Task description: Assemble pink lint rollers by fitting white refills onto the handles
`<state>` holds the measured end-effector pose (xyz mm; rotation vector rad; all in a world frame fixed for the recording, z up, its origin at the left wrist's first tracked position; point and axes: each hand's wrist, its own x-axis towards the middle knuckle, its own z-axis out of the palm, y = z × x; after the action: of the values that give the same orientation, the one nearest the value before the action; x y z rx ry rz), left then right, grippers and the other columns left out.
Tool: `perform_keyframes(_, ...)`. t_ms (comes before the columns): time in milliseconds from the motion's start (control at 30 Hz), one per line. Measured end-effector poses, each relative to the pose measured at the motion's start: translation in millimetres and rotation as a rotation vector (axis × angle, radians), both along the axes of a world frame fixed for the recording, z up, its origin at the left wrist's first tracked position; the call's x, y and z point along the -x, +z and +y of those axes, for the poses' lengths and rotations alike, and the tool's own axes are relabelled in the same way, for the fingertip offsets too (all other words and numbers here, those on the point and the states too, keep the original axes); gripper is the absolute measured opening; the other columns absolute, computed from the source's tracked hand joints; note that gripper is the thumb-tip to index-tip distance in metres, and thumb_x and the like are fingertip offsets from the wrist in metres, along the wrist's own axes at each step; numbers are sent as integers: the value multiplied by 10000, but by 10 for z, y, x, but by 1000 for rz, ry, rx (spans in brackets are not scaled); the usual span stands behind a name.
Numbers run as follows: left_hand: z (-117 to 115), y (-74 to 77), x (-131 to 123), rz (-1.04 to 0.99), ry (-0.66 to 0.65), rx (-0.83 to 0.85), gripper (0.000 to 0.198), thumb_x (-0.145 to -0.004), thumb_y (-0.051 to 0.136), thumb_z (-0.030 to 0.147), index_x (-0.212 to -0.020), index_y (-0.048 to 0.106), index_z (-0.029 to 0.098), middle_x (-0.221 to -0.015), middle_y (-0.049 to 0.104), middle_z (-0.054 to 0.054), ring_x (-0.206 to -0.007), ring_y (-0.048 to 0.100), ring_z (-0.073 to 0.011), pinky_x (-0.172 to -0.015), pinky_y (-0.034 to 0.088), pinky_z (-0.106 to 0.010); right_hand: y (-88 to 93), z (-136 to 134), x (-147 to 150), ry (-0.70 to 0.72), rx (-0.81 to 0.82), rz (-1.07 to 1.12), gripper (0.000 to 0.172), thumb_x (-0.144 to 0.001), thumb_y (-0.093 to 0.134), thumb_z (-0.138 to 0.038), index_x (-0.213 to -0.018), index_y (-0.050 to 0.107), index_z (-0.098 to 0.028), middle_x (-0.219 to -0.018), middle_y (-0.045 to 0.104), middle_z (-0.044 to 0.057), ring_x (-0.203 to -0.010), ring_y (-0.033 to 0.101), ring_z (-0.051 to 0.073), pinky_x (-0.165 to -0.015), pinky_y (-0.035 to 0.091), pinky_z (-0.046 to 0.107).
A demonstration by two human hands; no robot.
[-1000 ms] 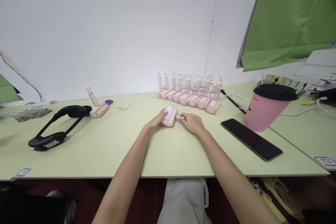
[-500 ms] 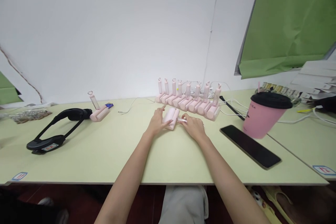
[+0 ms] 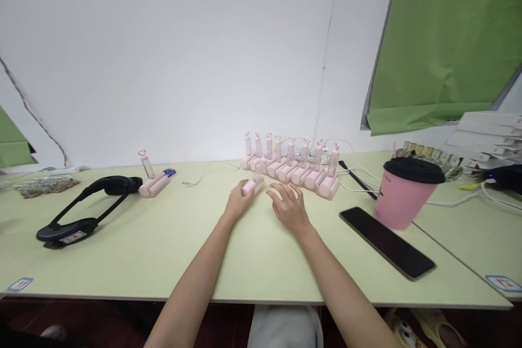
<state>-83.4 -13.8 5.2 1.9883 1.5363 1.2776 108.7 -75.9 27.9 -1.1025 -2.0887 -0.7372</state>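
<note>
My left hand [image 3: 236,201] is closed around a pink double-barrelled device [image 3: 249,187], held just in front of a row of similar ones. A clear stick-like tube seems to rise from it, blurred by motion. To its right hovers my right hand [image 3: 290,207], fingers curved and apart, with nothing in it. The row of pink devices [image 3: 299,175] stands behind both hands, each with an upright clear tube topped by a heart-shaped loop. Farther left is another such pink device [image 3: 154,186] with its tube leaning a little.
A black headset-like frame [image 3: 75,235] lies at left, near a bag of small clear pieces [image 3: 47,186]. A small blue packet [image 3: 169,172] sits behind the lone device. At right are a black phone [image 3: 387,242], a pink cup [image 3: 403,198] with black lid, and white cables [image 3: 359,191].
My right hand has let go of the clear tube and drawn slightly away, its fingers spreading. The pink device has turned in my left hand, and the tube now appears upright on it.
</note>
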Motion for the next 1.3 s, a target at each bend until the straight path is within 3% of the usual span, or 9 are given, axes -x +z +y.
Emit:
perform_keyframes(100,187,-34,160,-175,167,94,495,-771,504,400,-1212,425,188,-1155,569,-97,-1028,537,-212,-874,401,-331,-40,19,33,47,69,-40,278,-804,425,-82,-977,584,-230,-1179,555,42,-1119,428,180,-994,177,377)
perform_keyframes(300,524,37,329,-41,523,329,509,-793,389,528,-1231,427,272,-1230,532,-88,-1195,415,-282,-941,309,-421,-113,142,22,44,149,-54,186,-766,474,-83,-825,592,-214,-1069,578,41,-1031,464,186,-936,233,382)
perform_keyframes(567,838,75,180,-35,513,248,543,-771,433,552,-1214,428,239,-1205,535,-111,-1171,433,-287,-950,295,-421,-165,293,-11,35,249,71,188,-778,455,-89,-771,597,-213,-967,580,35,-935,472,175,-881,257,363)
perform_keyframes(700,778,191,266,-33,677,125,466,-854,354,473,-1222,382,189,-1220,488,-139,-1193,388,-253,-973,265,-412,-190,345,-20,54,268,107,205,-785,433,-88,-767,600,-206,-953,582,44,-933,472,179,-872,258,356)
perform_keyframes(800,641,365,665,-59,944,34,377,-906,233,275,-1262,274,157,-1302,364,-172,-1248,290,-259,-988,226,-442,-203,369,-27,75,289,108,220,-777,420,-77,-761,597,-205,-946,584,45,-924,476,175,-837,278,334)
perform_keyframes(867,532,456,1102,-97,1123,40,426,-875,229,154,-1292,173,92,-1315,303,-245,-1255,263,-311,-967,208,-521,-206,379,-28,88,305,114,226,-774,414,-71,-751,593,-208,-936,584,41,-911,481,170,-814,288,323)
perform_keyframes(967,362,475,1850,-59,1387,137,467,-829,369,162,-1273,228,119,-1278,367,-217,-1221,322,-314,-927,286,-499,-209,389,-28,101,321,130,230,-778,407,-74,-732,588,-208,-918,584,33,-893,485,163,-798,295,317)
perform_keyframes(1100,182,378,2556,28,1308,219,639,-723,582,284,-1273,284,155,-1249,430,-161,-1156,408,-299,-913,337,-446,-218,399,-29,108,334,144,240,-790,393,-83,-711,582,-207,-896,587,33,-879,492,166,-778,309,313)
perform_keyframes(1300,178,294,2796,94,1267,291,475,-697,581,450,-1077,514,171,-1258,392,-186,-1199,316,-368,-912,308,-495,-217,402,-42,111,357,154,241,-796,388,-89,-712,581,-206,-873,593,32,-862,504,169,-762,324,313)
